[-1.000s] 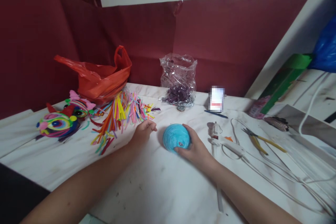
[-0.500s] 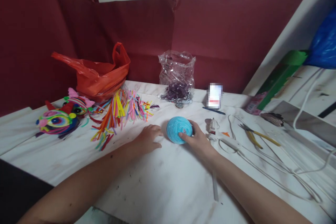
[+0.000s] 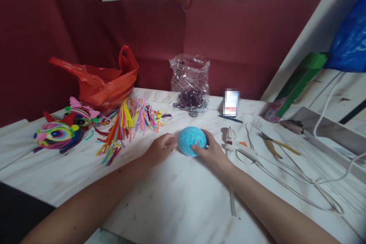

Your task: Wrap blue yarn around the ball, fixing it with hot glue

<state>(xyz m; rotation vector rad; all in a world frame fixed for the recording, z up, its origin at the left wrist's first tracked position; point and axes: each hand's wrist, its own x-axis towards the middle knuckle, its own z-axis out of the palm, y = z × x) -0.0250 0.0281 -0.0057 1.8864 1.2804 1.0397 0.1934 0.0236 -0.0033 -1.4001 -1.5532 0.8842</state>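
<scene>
A ball wound with light blue strands (image 3: pixel 192 141), perhaps yarn, sits low over the white marble-patterned table (image 3: pixel 171 202). My right hand (image 3: pixel 213 150) grips it from the right, thumb across the near face and fingers behind, partly hidden. Just left of the ball is my left hand (image 3: pixel 162 148), its fingers bent inward and smeared by motion. A narrow gap seems to separate it from the ball. Whether anything is between those fingers cannot be made out.
Colourful animal-like figures (image 3: pixel 58 134), fuzzy strips (image 3: pixel 126 120) and a red plastic bag (image 3: pixel 105 87) lie left. A clear bag (image 3: pixel 190 84) with dark purple pieces stands behind. At right are a glue gun (image 3: pixel 246 154), its cable, pliers (image 3: pixel 277 145) and a blurred-out upright screen (image 3: pixel 231 103).
My left hand has turned and its fingers have curled in beside the ball. My right hand keeps its hold on the ball. The whole view has shifted slightly.
</scene>
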